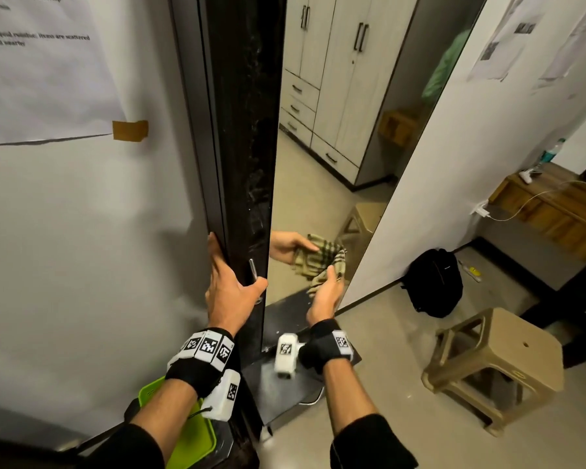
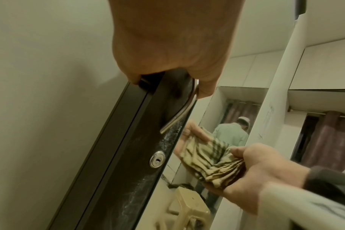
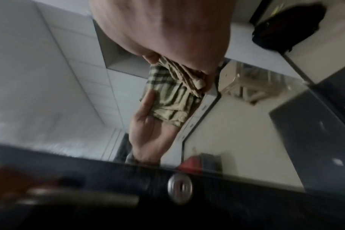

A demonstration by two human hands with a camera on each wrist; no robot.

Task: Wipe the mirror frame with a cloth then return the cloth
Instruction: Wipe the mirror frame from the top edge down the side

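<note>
A tall mirror with a dusty black frame [image 1: 247,147] [image 2: 128,147] stands against the white wall. My left hand [image 1: 230,282] [image 2: 167,54] grips the frame's left edge, thumb by the metal handle [image 1: 253,269] [image 2: 179,115] above a round lock [image 2: 157,159] [image 3: 180,187]. My right hand [image 1: 325,292] [image 2: 256,171] [image 3: 163,28] holds a bunched beige checked cloth [image 1: 320,280] [image 2: 223,171] [image 3: 179,68] at the lower glass, near the frame's bottom bar. Hand and cloth are mirrored in the glass. The right wrist view is blurred.
A beige plastic stool [image 1: 494,363] stands on the floor to the right, a black backpack [image 1: 433,282] against the wall behind it. A wooden table [image 1: 555,204] is at far right. A green tray [image 1: 183,434] sits under my left forearm. Paper [image 1: 41,79] is taped to the wall.
</note>
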